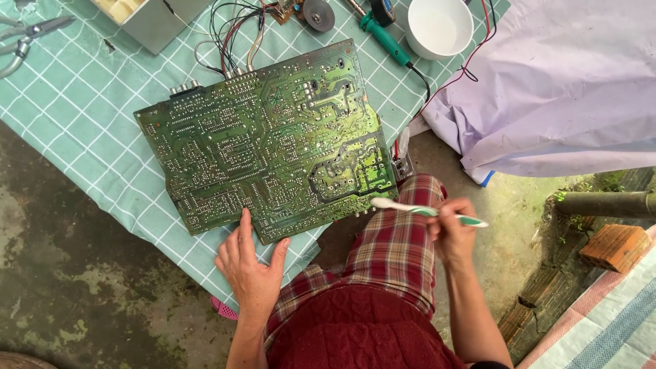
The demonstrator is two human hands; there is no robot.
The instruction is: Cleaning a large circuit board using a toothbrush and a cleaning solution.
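The left hand (251, 263) lies spread, fingers pressing the near edge of the green circuit board (266, 140); the right hand (452, 229) pinches a toothbrush (427, 212), bristles at the board's near corner. Light, short strokes would best spare the bumpy solder joints. Beyond, on the checked tabletop (75, 102), stands a smooth white bowl (439, 26).

soft even daylight, faint shadows, sharp focus, slight glare on circuit board (266, 140)

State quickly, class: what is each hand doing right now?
Left hand: open, fingers spread, steadying the green circuit board at its near edge.
Right hand: closed, holding a toothbrush.
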